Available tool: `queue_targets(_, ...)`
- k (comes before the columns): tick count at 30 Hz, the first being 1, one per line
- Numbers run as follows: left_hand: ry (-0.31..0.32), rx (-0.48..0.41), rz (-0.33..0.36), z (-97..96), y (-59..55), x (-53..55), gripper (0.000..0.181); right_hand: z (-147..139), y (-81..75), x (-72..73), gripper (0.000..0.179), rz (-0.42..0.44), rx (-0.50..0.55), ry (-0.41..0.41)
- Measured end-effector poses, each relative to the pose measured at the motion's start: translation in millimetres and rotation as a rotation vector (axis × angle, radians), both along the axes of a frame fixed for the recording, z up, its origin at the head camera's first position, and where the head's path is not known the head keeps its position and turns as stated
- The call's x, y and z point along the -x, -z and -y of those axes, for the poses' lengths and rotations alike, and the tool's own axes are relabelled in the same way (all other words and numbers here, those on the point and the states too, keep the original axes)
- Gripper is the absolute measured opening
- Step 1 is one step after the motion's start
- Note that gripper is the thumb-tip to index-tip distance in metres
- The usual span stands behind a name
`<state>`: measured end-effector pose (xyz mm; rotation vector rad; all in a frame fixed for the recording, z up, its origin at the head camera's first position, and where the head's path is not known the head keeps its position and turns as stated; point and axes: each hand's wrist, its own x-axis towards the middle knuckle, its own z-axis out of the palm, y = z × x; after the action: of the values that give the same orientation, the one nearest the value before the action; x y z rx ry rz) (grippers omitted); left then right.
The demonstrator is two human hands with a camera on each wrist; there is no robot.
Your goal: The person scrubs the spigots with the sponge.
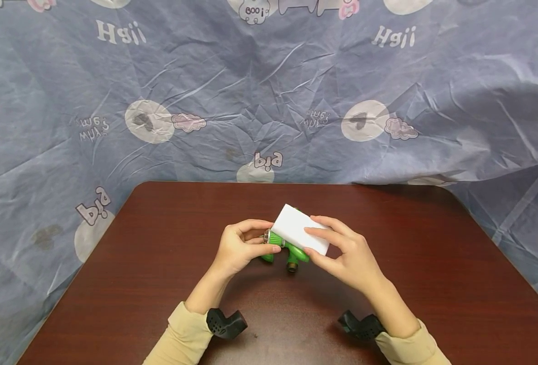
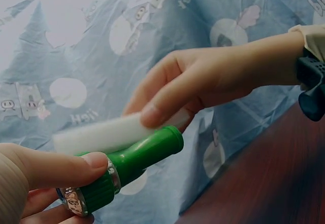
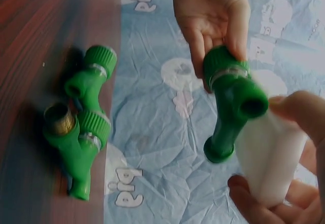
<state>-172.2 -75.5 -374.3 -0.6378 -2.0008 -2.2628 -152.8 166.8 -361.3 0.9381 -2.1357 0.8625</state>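
Observation:
My left hand (image 1: 237, 248) pinches a green faucet-like pipe fitting (image 2: 147, 150) by its ribbed knob, thumb on one side and fingers on the other. A shiny silver ring and a patterned end cap show on the knob in the left wrist view. In my right hand (image 1: 351, 253) is a white sponge block (image 1: 291, 228), gripped between thumb and fingers. The sponge lies along the side of the fitting, and its edge looks blurred in the left wrist view. Both are held above the table, and in the head view the sponge hides part of the fitting.
Two more green fittings, one (image 3: 91, 74) with a ribbed knob and another (image 3: 76, 153) with a brass threaded end, lie on the dark wooden table (image 1: 182, 203) beneath my hands. A blue-grey printed cloth (image 1: 232, 76) hangs behind the table's far edge.

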Motion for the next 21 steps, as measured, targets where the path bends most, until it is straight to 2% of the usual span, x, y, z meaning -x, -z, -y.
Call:
queue_targets(4,0.011,-0.003,-0.008,0.5,-0.3,-0.4,0.044,-6.4,-1.7,1.4,0.032,0.017,0.016,0.152)
queue_targets(7,0.015,-0.001,-0.011,1.1,-0.3,-0.5,0.045,-8.3,-3.9,2.2,0.034,0.016,0.104,0.191)
queue_targets(9,0.017,-0.003,-0.011,1.5,-0.3,-0.4,0.045,-8.1,-4.7,2.5,0.037,0.011,0.167,0.147)
queue_targets(11,0.014,-0.005,-0.009,1.7,0.1,-0.3,0.044,-6.8,-4.6,2.3,0.039,0.007,0.202,0.068)
queue_targets(15,0.008,-0.013,-0.013,1.1,-0.2,-0.2,0.043,-2.4,-2.5,2.1,0.037,-0.007,0.163,-0.075)
queue_targets(18,0.012,-0.020,-0.025,0.5,-1.2,-0.8,0.043,0.4,-0.8,2.2,0.031,-0.020,0.107,-0.100)
queue_targets(21,0.017,-0.019,-0.038,0.2,-2.3,-1.1,0.043,0.4,-0.9,2.1,0.029,-0.042,0.070,-0.051)
